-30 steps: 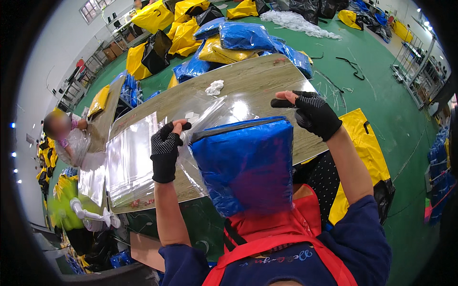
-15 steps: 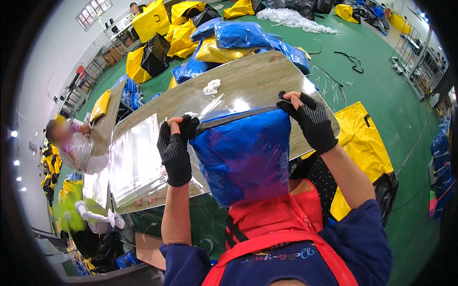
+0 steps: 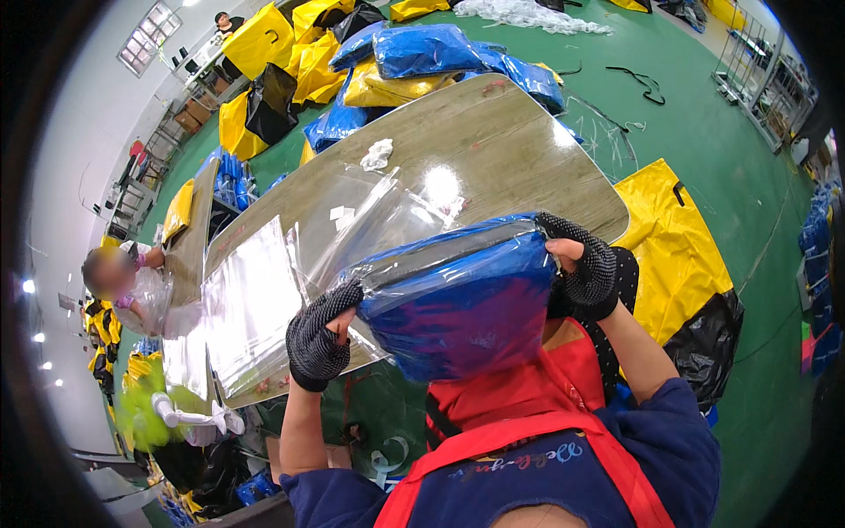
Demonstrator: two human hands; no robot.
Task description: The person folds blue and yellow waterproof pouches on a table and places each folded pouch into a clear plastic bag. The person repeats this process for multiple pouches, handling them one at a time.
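Note:
A blue folded bundle (image 3: 458, 304) in a clear plastic bag is held up in front of me, tilted over my red apron (image 3: 493, 409). A dark strip runs along its far edge. My left hand (image 3: 324, 334), in a black dotted fingerless glove, grips the bag's left corner with thumb and fingers. My right hand (image 3: 581, 264), gloved alike, is closed on the right upper corner; some of its fingers are hidden behind the bundle. Beyond it stands a wood-patterned table (image 3: 510, 141), with a stack of clear plastic bags (image 3: 251, 308) on its left part.
A crumpled white scrap (image 3: 377, 155) lies on the table. Yellow and blue packed bundles (image 3: 422, 53) are heaped behind it. A yellow and black bag (image 3: 678, 238) rests on the right. At the left, a person (image 3: 132, 282) handles clear plastic beside a white fan-like device (image 3: 198, 414).
Both hands have come lower and nearer with the bundle. Its top edge has tipped, showing more of the dark strip, and the hands now grip its sides.

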